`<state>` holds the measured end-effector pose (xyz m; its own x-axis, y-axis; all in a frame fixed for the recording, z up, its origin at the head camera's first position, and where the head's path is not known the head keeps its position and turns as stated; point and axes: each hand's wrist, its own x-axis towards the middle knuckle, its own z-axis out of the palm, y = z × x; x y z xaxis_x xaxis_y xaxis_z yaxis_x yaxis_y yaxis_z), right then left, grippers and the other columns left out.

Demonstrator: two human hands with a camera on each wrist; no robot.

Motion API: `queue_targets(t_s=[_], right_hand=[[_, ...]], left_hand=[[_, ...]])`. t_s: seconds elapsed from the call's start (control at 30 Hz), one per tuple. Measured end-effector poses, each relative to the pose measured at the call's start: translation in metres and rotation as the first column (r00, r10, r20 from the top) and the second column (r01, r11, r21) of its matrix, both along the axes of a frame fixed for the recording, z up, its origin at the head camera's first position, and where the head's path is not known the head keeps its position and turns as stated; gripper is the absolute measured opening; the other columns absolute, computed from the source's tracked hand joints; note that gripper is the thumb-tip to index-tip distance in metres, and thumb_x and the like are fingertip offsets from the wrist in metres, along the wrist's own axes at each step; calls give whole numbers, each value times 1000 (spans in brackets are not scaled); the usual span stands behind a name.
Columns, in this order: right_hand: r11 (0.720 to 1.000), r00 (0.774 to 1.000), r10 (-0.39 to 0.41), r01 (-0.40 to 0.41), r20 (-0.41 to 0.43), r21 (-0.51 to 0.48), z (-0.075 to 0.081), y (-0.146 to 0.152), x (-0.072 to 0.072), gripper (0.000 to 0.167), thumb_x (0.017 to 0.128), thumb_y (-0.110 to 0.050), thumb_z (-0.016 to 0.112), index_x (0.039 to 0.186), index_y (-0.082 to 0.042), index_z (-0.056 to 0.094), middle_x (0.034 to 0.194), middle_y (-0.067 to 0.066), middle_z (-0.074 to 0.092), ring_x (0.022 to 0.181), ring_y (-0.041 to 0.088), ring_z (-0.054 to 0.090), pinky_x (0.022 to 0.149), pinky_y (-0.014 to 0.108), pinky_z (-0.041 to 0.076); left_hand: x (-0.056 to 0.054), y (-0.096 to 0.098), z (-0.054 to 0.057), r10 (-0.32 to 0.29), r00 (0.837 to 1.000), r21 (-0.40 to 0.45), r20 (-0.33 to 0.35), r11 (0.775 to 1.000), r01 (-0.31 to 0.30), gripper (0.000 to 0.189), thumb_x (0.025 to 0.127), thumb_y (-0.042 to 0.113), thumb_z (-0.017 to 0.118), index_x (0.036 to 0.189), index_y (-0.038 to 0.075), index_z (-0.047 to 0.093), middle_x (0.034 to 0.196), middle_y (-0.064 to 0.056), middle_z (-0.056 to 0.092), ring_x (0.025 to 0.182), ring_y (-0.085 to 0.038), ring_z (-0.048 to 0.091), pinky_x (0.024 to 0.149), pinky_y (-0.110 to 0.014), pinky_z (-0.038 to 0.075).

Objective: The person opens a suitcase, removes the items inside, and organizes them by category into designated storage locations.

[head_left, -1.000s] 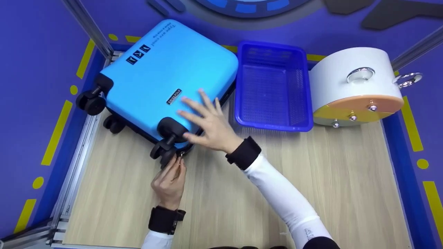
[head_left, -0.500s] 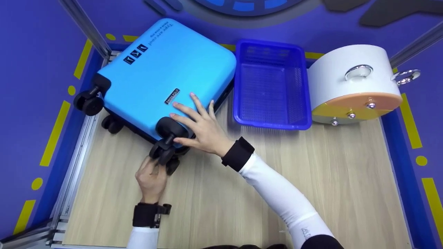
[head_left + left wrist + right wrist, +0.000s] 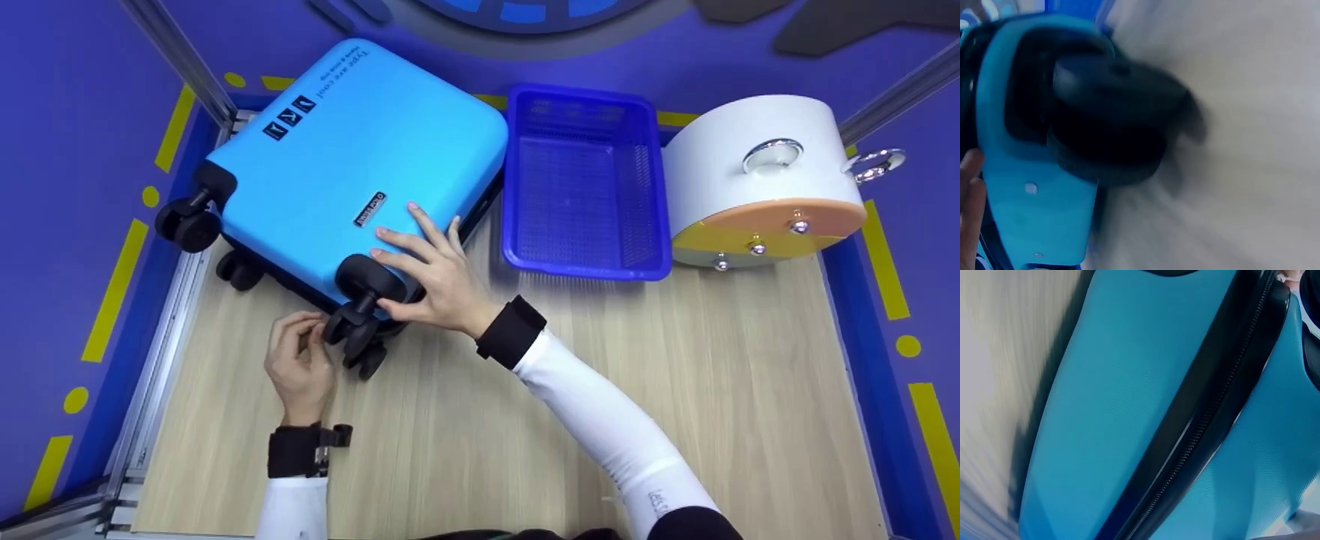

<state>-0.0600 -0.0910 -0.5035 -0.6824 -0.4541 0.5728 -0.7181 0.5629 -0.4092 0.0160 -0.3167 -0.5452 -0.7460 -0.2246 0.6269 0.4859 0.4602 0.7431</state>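
Left hand (image 3: pixel 298 365) shifted left of suitcase (image 3: pixel 352 161) wheel (image 3: pixel 352 330), fingers pinched together, on what unclear; right hand (image 3: pixel 427 270) pressing suitcase, fingers spread.

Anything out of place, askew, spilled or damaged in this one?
Nothing spilled or damaged shows. The blue suitcase lies flat and askew on the table, one corner against the blue basket. The white round case lies on its side. Both wrist views are motion-blurred.

You have a blue plastic basket (image 3: pixel 586 187) in the middle of the wooden tabletop (image 3: pixel 675 390), and a white drum-shaped box (image 3: pixel 757 187) (metal rings on it) just beside it.
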Motion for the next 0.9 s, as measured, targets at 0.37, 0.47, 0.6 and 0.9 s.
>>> queue_targets(t_s=[0.37, 0.47, 0.6, 0.9], right_hand=[[1000, 999, -31, 31, -18, -1, 1, 1, -3, 56, 86, -49, 79, 133, -21, 70, 148, -1, 59, 154, 37, 30, 108, 83, 17], [1000, 999, -27, 27, -25, -4, -1, -1, -4, 56, 84, -48, 80, 132, -20, 70, 147, 0, 60, 153, 38, 31, 108, 83, 17], [1000, 999, -12, 11, -43, -13, -2, -3, -4, 55, 84, -46, 80, 131, -19, 70, 146, 1, 61, 152, 41, 34, 107, 84, 17], [999, 998, -12, 10, -57, -34, -5, 0, -4, 53, 80, -42, 83, 126, -18, 72, 143, 2, 63, 150, 41, 36, 106, 85, 19]], left_hand=[[-17, -6, 4, 40, 999, 43, -5, 998, -40, 4, 87, -19, 69, 88, -17, 66, 95, -31, 64, 84, -17, 66, 80, -12, 53], [-20, -9, 3, 62, 998, 59, 6, 996, -62, 7, 91, -14, 69, 88, -19, 65, 96, -32, 64, 84, -12, 67, 81, -13, 54], [-22, -13, 2, 84, 996, 73, 18, 994, -85, 11, 92, -13, 68, 88, -22, 63, 97, -34, 63, 82, -7, 66, 80, -13, 54], [-39, -29, 5, 139, 986, 189, 92, 970, -154, 5, 91, -19, 64, 91, -23, 62, 101, -30, 60, 84, -6, 67, 75, -17, 56]])
